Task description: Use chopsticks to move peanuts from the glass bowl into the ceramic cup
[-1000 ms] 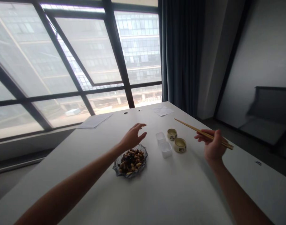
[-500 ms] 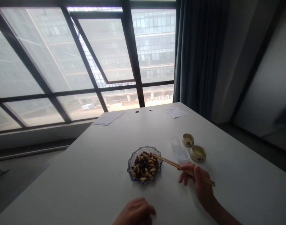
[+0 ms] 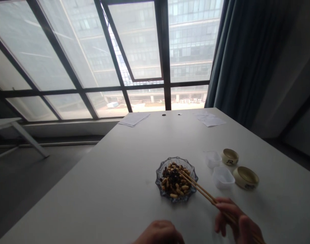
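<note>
From the head camera, the right hand point(image 3: 237, 218) grips a pair of wooden chopsticks point(image 3: 202, 190), its fingers closed around their rear part. The tips stand slightly apart at a heap of pale nuts point(image 3: 177, 187) and dark pieces point(image 3: 173, 177) in a scalloped glass bowl point(image 3: 191, 166) on the white surface point(image 3: 114, 189); whether they touch anything cannot be told. The left hand point(image 3: 158, 234) is curled at the lower edge, partly cut off, so whether its fingers hold something cannot be told.

Smooth, rounded nuts would probably slip if the tips met unevenly or squeezed too hard, and digging deep could push pieces over the rim. A careless sideways swing might knock the nearer clear container point(image 3: 224, 183), which stands beside the nearer cup point(image 3: 242, 183).
</note>
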Tool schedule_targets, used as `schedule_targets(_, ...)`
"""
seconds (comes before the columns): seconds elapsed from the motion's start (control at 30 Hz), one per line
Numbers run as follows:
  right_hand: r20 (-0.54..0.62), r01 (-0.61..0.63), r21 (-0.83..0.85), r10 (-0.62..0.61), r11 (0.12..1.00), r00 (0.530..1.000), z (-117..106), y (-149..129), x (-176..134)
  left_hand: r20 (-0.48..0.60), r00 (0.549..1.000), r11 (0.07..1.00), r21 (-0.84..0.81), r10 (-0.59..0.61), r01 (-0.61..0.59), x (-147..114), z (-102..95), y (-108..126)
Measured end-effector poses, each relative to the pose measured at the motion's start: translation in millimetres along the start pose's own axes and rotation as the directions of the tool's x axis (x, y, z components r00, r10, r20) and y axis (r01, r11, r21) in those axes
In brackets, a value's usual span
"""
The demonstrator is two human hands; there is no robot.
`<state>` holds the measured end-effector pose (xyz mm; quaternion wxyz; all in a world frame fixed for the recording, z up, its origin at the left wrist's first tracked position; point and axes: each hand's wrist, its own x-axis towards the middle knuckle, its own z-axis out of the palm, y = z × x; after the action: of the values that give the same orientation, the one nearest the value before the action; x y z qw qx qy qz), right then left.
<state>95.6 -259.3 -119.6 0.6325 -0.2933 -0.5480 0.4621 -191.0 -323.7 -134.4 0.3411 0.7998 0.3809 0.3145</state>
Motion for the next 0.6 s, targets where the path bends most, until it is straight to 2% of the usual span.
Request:
schedule_targets(0.13, 0.018, 0.045, -0.03, -0.044, 0.999, 0.999, 9, -15, 8, -0.074, 0.997, 1.0, -0.026, -0.002, 0.0, 3, -2.0, 1)
schedule_targets(0.27, 0.005, 0.089, -0.059, -0.089, 0.994, 0.996, 7, -17, 15, -0.097, 0.995, 1.0, -0.012, 0.015, -0.016, 7, -7.7, 11)
schedule_targets(0.43, 0.009, 0.134, -0.075, -0.133, 0.988, 0.991, 2, -12, 23, -0.106, 0.992, 0.997, 0.023, -0.072, 0.075, 12, -17.2, 26)
schedule_targets(0.53, 0.047, 0.196, -0.074, -0.193, 0.978, 0.98, 4, -22, 32, -0.163, 0.982, 0.995, 0.004, -0.094, 0.096, 16, -24.1, 28)
schedule_targets(0.6, 0.071, 0.239, -0.084, -0.234, 0.967, 0.97, 6, -36, 41, -0.238, 0.963, 0.992, -0.058, -0.124, 0.113, 18, -30.9, 28)
